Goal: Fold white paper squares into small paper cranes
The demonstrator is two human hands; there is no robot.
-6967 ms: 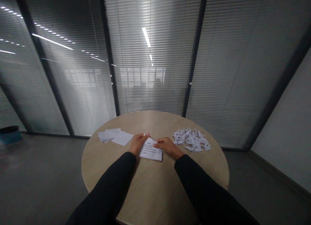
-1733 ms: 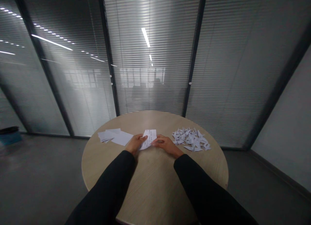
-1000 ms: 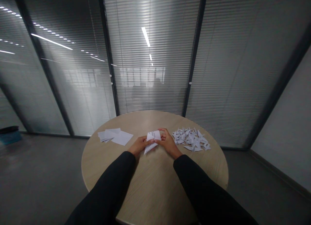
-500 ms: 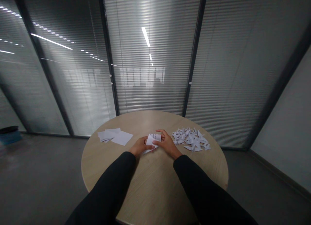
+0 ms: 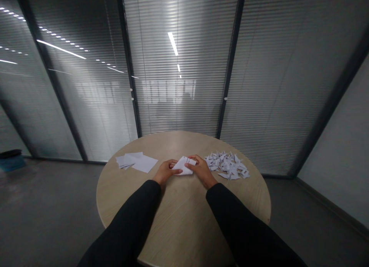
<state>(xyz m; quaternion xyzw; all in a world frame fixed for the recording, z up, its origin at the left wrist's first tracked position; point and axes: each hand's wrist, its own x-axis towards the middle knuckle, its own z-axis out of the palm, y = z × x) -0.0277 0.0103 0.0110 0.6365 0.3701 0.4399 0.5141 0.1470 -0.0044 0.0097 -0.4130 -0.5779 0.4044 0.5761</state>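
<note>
A small white sheet of printed paper [image 5: 183, 167], partly folded, lies on the round wooden table [image 5: 178, 217] between my two hands. My left hand [image 5: 165, 171] pinches its left edge with closed fingers. My right hand [image 5: 201, 169] presses on its right side, fingertips closed on the fold. Both arms are in black sleeves.
A loose stack of flat white sheets [image 5: 135, 161] lies to the left of my hands. A heap of several small folded paper pieces [image 5: 227, 165] lies to the right. Glass walls with blinds [image 5: 178, 67] stand behind the table. A dark bin [image 5: 10, 159] sits on the floor far left.
The sheet was lifted and folded over between my hands, then brought down flat on the table. My right hand moved from its far edge onto the top of the fold.
</note>
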